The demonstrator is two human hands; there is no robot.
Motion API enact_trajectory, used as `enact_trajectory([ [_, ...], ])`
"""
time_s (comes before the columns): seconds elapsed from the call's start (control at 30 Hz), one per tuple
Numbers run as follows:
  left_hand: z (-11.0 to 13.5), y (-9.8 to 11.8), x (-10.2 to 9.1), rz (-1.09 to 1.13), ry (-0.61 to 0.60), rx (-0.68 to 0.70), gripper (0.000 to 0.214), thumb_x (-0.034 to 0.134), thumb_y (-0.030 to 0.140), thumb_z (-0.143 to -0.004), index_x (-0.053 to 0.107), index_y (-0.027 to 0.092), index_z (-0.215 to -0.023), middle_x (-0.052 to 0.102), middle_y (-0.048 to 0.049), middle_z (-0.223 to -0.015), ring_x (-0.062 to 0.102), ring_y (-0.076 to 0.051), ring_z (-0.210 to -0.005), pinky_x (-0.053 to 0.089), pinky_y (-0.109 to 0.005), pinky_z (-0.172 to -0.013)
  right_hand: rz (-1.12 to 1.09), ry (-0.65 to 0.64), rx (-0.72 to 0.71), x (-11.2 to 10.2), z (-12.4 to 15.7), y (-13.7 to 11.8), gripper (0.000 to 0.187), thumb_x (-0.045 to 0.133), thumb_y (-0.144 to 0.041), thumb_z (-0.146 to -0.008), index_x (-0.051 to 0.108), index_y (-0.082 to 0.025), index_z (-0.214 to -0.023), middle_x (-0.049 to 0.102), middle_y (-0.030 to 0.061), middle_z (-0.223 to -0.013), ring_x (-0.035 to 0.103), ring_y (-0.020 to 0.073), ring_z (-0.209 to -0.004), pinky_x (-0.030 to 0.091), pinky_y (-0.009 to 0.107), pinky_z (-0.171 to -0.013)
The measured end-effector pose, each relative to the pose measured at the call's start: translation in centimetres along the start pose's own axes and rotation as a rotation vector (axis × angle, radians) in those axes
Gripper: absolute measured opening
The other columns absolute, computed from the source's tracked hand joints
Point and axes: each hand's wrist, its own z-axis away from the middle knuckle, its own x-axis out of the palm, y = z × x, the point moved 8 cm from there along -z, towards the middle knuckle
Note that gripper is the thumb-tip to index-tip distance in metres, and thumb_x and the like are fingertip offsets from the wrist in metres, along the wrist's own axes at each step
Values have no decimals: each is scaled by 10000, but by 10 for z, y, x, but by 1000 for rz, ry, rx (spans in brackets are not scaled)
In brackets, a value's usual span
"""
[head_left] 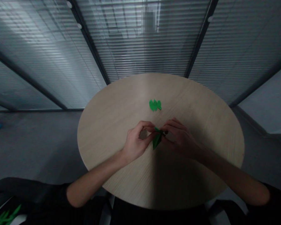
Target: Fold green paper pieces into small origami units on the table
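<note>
Green folded paper (157,140) pinched between left hand (136,144) and right hand (179,139).

Black sleeves (42,192) end near the elbows, leaving forearms (96,176) and hands (135,145) bare.

Green origami paper (157,140), pale wood-grain table (107,134)

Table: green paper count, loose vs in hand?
Loose green paper piece on the table: 1
Held green paper piece between left hand and right hand: 1
Total: 2
</note>
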Motion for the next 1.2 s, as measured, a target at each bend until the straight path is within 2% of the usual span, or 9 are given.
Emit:
enact_trajectory([
  [0.53, 0, 5, 0, -50, -22, 26, 139, 706, 158, -887, 623, 183, -995, 717, -24, -858, 703, -140, -764, 578, -264, -721, -21, 17, 41, 0, 0, 2, 114, 600, -119, -870, 555, -219, -837, 594, 20, -796, 542, 202, -780, 447, 363, -766],
  [1.2, 0, -2, -1, 13, 8, -15, 166, 714, 147, -873, 618, 186, -1004, 724, -18, -826, 707, -141, -747, 573, -261, -705, 33, -18, 26, -1, 0, 3, 107, 555, -195, -967, 574, -210, -862, 589, 28, -800, 535, 206, -783, 418, 378, -827],
])
